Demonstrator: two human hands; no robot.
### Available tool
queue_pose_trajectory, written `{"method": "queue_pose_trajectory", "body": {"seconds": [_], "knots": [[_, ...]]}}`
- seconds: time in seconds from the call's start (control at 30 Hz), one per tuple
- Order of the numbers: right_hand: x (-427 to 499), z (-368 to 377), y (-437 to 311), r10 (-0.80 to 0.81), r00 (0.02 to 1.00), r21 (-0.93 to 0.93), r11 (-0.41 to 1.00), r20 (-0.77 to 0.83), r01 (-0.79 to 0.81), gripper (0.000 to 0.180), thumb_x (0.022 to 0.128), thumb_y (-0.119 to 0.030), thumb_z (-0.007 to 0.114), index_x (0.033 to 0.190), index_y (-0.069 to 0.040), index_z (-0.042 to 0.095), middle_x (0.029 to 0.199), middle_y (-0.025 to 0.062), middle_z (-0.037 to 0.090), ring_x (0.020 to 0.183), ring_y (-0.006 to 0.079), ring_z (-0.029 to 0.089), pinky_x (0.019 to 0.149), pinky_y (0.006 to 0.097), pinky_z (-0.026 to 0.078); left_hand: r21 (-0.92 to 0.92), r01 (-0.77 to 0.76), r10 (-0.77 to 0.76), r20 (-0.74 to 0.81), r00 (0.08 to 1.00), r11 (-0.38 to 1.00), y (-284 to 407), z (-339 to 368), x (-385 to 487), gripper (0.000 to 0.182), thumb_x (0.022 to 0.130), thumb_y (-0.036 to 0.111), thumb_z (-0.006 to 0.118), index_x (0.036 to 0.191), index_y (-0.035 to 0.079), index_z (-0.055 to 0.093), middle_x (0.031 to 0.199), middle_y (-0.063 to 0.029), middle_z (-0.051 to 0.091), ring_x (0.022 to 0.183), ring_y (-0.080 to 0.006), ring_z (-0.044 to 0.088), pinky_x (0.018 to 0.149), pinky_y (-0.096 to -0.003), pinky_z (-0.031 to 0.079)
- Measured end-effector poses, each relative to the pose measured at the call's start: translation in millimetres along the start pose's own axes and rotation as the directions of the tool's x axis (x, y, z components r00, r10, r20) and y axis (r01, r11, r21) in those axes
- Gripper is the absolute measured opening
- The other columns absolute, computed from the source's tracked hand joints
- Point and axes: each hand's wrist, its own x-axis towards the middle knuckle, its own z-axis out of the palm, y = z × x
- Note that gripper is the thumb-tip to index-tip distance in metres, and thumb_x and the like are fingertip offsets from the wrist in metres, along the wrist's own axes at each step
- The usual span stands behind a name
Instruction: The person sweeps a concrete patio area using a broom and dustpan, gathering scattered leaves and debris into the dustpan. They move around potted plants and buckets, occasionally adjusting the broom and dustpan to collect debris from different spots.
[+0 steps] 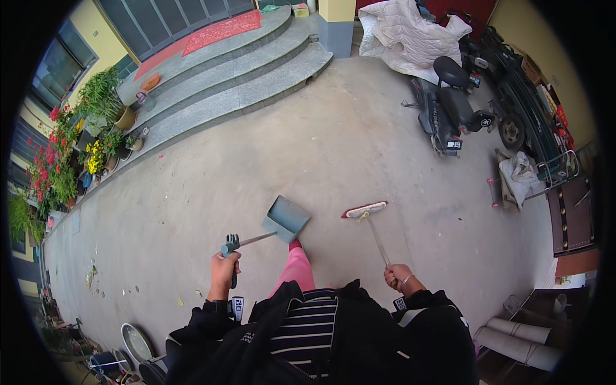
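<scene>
My left hand (223, 273) is wrapped around the handle of a grey-blue long-handled dustpan (288, 219). The pan is low over the concrete floor, ahead of my foot in a red shoe; whether it touches the floor I cannot tell. My right hand (398, 277) grips the thin pole of a broom (366, 210). Its wide head has dark red bristles and a pale top, with a yellow tie where the pole joins. The broom head lies to the right of the dustpan, apart from it.
Curved stone steps (250, 91) rise ahead to a door, with a red mat (221, 32) on top. Potted flowers (96, 156) line the left side. An electric scooter (455, 103), partly under a quilted cover (409, 38), stands ahead right. Rolled material (517, 339) lies at the lower right. Scattered debris (91, 274) lies left.
</scene>
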Motion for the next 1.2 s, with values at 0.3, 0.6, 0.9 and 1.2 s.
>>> {"method": "queue_pose_trajectory", "body": {"seconds": [0.3,0.6,0.9,1.2], "knots": [[-14,118,-78,-0.087,0.993,0.375,0.926,0.081,0.051,0.01,0.099,-0.013,0.046,0.095,-0.004,0.048,0.066,-0.0027,0.04,0.047,0.0029,0.033,0.035,0.0151,0.026,0.082,-0.041,0.026,0.171,0.985,0.996,117,45,191,0.009,0.077,0.005,0.063,0.072,0.0,0.058,0.054,-0.0034,0.053,0.04,-0.0122,0.048,0.04,-0.0265,0.039],[54,203,-202,-0.319,0.946,0.027,0.947,-0.052,0.321,0.013,0.097,-0.017,0.051,0.095,-0.004,0.05,0.07,0.0024,0.05,0.047,0.0058,0.038,0.037,0.0179,0.03,0.13,-0.036,0.005,0.229,0.973,0.991,207,121,361,0.01,0.078,0.006,0.064,0.072,0.0,0.058,0.053,-0.0037,0.053,0.04,-0.0123,0.048,0.041,-0.0262,0.04],[85,226,-358,-0.039,0.986,-0.174,0.985,-0.161,0.01,0.016,0.096,-0.023,0.049,0.087,-0.011,0.045,0.066,0.0068,0.048,0.044,0.0114,0.038,0.037,0.0261,0.033,0.148,0.0,-0.021,0.138,0.99,0.989,317,192,506,0.009,0.078,0.006,0.064,0.075,0.0,0.058,0.053,-0.0037,0.053,0.04,-0.0128,0.048,0.041,-0.0266,0.04],[132,357,-528,-0.315,0.94,-0.365,0.897,-0.13,0.25,0.017,0.097,-0.024,0.046,0.083,-0.015,0.044,0.062,0.0024,0.046,0.042,0.0107,0.04,0.035,0.0266,0.033,0.213,0.026,-0.055,0.131,0.99,0.977,407,248,642,0.011,0.078,0.009,0.066,0.073,0.003,0.058,0.055,-0.0036,0.053,0.04,-0.013,0.048,0.042,-0.027,0.041]]}}
